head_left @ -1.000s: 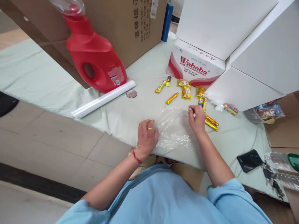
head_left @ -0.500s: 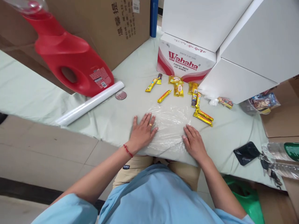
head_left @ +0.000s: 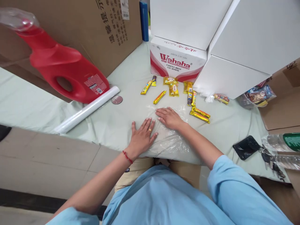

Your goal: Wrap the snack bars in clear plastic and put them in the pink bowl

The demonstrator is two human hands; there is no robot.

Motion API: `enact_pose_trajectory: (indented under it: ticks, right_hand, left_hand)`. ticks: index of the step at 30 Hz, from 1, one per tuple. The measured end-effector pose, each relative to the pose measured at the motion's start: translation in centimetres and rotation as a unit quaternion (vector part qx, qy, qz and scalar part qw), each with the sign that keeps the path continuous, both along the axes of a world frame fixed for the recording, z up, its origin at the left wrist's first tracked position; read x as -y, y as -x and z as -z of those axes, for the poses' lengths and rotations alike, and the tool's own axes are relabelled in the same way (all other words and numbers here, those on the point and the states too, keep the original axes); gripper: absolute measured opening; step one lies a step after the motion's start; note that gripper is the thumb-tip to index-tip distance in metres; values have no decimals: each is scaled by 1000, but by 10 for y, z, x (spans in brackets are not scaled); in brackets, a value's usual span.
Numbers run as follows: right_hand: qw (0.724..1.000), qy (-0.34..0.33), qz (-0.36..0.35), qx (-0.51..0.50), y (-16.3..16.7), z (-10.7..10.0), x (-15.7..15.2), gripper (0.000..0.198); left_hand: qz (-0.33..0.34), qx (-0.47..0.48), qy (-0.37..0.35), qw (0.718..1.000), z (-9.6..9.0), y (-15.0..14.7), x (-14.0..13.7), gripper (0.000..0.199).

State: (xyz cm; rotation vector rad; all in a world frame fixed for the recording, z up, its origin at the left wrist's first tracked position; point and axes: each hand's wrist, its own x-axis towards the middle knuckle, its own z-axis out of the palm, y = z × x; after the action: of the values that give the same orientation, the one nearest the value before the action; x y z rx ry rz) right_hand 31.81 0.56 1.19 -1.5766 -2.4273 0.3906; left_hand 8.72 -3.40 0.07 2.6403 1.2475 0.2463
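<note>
Right under my fingers, here's the clear plastic film [head_left: 167, 139], laid out on the cloth [head_left: 114, 129]; creases run all over it, so I'd call the flattening only partly done. My left hand [head_left: 142, 137] rests at its left side, fingers fanned wide; my right hand [head_left: 171, 119] lies across its far part, fingers straight, neither one gripping anything. Just past my right fingertips, a yellow stick packet [head_left: 159, 97]; more snack packets [head_left: 173, 89] beyond, none on the film that I can see. Left of my left fingers, the white roll [head_left: 87, 110], then the red jug [head_left: 70, 67].
</note>
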Motion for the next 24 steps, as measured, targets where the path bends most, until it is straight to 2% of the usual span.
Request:
enact_pose_trajectory:
  ticks: [3,6,10,13,16,19,22,24]
  right_hand:
    - [996,-17,84,14,-24,4,-17,44]
    - [978,-54,201,-18,-58,-1,-26,47]
    - [926,-87,358,-86,-91,-7,-54,46]
    - [888,-64,440,-122,-98,-2,-88,43]
    - [876,-8,469,-112,-94,5,-118,39]
    - [869,15,483,-108,-90,4,-125,33]
    - [870,-50,474,-129,-87,-7,-102,30]
    - [889,-118,420,-139,-81,-18,-71,29]
  left_hand:
    - [-3,5,7,1000,1,7,-3,63]
    - [-2,15,13,1000,1,10,-3,65]
    - [-6,22,18,1000,-1,11,-3,64]
    - [-3,24,28,999,-4,12,-4,61]
    - [-2,28,33,999,-6,13,-5,57]
    - [-14,34,29,999,-5,13,-4,56]
    - [-32,36,23,999,-3,12,-3,58]
    - [-33,41,18,998,-1,12,-3,59]
